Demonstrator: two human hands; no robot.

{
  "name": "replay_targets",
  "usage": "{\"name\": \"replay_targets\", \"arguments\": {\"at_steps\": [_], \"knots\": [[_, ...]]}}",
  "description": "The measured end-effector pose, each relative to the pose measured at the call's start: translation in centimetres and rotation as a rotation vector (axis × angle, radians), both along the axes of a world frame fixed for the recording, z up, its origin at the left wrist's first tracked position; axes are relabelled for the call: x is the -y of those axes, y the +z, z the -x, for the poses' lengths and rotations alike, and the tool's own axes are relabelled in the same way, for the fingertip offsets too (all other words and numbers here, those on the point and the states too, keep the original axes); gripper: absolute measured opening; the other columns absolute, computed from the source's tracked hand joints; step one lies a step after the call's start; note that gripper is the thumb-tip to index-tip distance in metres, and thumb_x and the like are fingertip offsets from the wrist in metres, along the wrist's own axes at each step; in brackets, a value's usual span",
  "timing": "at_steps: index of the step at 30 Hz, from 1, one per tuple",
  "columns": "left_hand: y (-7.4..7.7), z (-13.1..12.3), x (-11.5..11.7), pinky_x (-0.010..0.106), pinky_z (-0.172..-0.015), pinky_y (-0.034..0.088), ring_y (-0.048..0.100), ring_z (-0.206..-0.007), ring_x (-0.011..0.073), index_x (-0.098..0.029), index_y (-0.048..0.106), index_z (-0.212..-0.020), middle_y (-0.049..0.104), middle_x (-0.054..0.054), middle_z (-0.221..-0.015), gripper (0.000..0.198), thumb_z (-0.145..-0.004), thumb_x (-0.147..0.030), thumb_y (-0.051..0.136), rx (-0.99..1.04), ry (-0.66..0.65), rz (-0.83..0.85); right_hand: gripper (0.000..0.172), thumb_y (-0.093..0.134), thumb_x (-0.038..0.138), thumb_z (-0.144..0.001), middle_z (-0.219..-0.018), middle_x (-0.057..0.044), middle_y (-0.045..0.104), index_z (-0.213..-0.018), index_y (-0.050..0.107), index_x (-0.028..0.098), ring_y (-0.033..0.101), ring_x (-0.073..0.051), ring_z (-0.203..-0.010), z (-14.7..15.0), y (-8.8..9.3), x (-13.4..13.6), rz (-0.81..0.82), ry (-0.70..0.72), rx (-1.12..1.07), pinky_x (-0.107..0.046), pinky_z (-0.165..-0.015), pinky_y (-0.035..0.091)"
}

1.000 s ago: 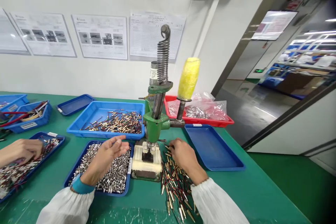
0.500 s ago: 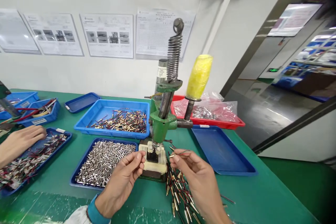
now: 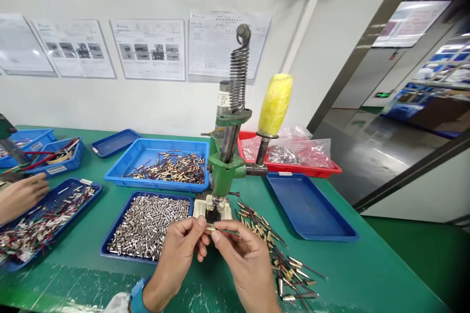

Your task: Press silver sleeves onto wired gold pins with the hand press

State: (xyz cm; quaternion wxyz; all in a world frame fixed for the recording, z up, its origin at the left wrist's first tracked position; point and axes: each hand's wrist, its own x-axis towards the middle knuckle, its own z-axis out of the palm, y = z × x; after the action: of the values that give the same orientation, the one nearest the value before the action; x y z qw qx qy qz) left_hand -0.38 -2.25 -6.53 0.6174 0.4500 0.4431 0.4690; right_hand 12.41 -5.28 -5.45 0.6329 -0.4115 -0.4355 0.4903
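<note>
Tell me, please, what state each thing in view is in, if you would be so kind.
Left hand: pinching a wired pin
Right hand: pinching that pin's wires
Loose wired pins: heaped on the green table
Hand press: upright, untouched
Sleeve tray: full of loose metal sleeves
Red tray: holding plastic bags
Co-worker's hand: over a tray of wired parts
</note>
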Motion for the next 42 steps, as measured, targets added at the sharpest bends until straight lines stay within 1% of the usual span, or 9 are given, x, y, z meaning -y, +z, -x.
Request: {"name": "replay_targets", "arguments": {"at_steps": [8,15,19,25,28,31,35,38,42], "knots": [[-0.4,-0.2,0.1,0.024,-0.049,0.038,0.049,-0.051,0.0121,-0.013,0.078,-0.074,0.06,0.003,-0.057,0.047,-0.078,-0.059,0.071,-0.002,0.117,-0.08,0.013,0.076,0.031,-0.08,-0.082,-0.005,0.077,-0.085,0.074,0.019,0.073,-0.017,-0.074,0.2,-0.8,0.3,-0.011,-0.033,0.059,-0.027,-0.073,0.06],[-1.6,-0.3,0.8,0.028,-0.079,0.049,0.059,-0.083,0.0177,-0.024,0.081,-0.102,0.065,0.004,-0.09,0.029,-0.078,-0.042,0.079,0.148,0.007,-0.127,0.021,0.081,0.037,-0.075,-0.078,-0.004,0.075,-0.082,0.074,0.018,0.071,-0.017,-0.071,0.3,-1.9,0.0,0.044,-0.098,-0.003,-0.028,-0.069,0.059],[-0.9,-0.3,0.0,0.029,-0.074,0.049,0.06,-0.083,0.0209,-0.022,0.082,-0.094,0.065,0.005,-0.084,0.026,-0.08,-0.043,0.076,0.041,0.015,-0.161,0.024,0.078,0.041,-0.077,-0.084,-0.006,0.075,-0.085,0.075,0.018,0.07,-0.02,-0.079,-0.4,-2.0,-0.2,0.046,-0.084,0.108,-0.03,-0.075,0.058],[1.1,-1.0,-2.8,0.033,-0.078,0.046,0.063,-0.084,0.0246,-0.016,0.08,-0.086,0.074,0.01,-0.086,0.03,-0.079,-0.044,0.073,-0.102,0.06,-0.229,0.025,0.074,0.043,-0.08,-0.089,-0.007,0.074,-0.088,0.076,0.02,0.068,-0.021,-0.085,-2.8,-0.8,-0.6,0.034,-0.219,0.273,-0.031,-0.078,0.055],[2.1,-1.8,-4.3,0.03,-0.065,0.041,0.055,-0.066,0.0194,-0.014,0.077,-0.074,0.068,0.005,-0.068,0.033,-0.076,-0.047,0.072,-0.09,0.012,-0.193,0.024,0.075,0.043,-0.079,-0.089,-0.006,0.074,-0.089,0.076,0.021,0.067,-0.021,-0.086,-4.0,0.2,-0.8,0.026,-0.269,0.299,-0.031,-0.081,0.055],[2.6,-2.1,-5.2,0.026,-0.055,0.027,0.036,-0.053,0.0124,-0.015,0.069,-0.058,0.05,-0.003,-0.052,0.037,-0.07,-0.049,0.075,-0.108,-0.009,-0.159,0.026,0.076,0.044,-0.077,-0.09,-0.007,0.073,-0.089,0.075,0.021,0.067,-0.022,-0.087,-5.0,1.2,-0.8,0.021,-0.323,0.331,-0.033,-0.081,0.055],[2.1,-1.9,-5.1,0.027,-0.056,0.023,0.03,-0.055,0.0124,-0.014,0.073,-0.066,0.042,-0.005,-0.053,0.037,-0.075,-0.05,0.072,-0.124,0.004,-0.211,0.024,0.075,0.042,-0.079,-0.094,-0.007,0.072,-0.09,0.074,0.021,0.067,-0.022,-0.088,-6.0,3.5,-1.1,-0.081,-0.466,0.414,-0.034,-0.082,0.056],[1.0,-1.6,-4.6,0.029,-0.063,0.029,0.032,-0.059,0.0149,-0.016,0.078,-0.082,0.036,-0.005,-0.055,0.029,-0.085,-0.042,0.064,-0.272,0.068,-0.364,0.028,0.072,0.039,-0.082,-0.101,-0.008,0.07,-0.103,0.073,0.021,0.067,-0.022,-0.092,-6.3,7.1,-2.9,-0.249,-0.628,0.52,-0.039,-0.086,0.056],[0.0,-1.6,-4.4,0.029,-0.064,0.03,0.038,-0.065,0.0171,-0.017,0.074,-0.078,0.037,-0.004,-0.059,0.025,-0.091,-0.033,0.06,-0.42,0.111,-0.526,0.049,0.069,0.034,-0.084,-0.125,-0.012,0.062,-0.13,0.058,0.021,0.065,-0.024,-0.104,-7.0,13.6,-8.1,-0.499,-0.723,0.689,-0.042,-0.088,0.056]]}}
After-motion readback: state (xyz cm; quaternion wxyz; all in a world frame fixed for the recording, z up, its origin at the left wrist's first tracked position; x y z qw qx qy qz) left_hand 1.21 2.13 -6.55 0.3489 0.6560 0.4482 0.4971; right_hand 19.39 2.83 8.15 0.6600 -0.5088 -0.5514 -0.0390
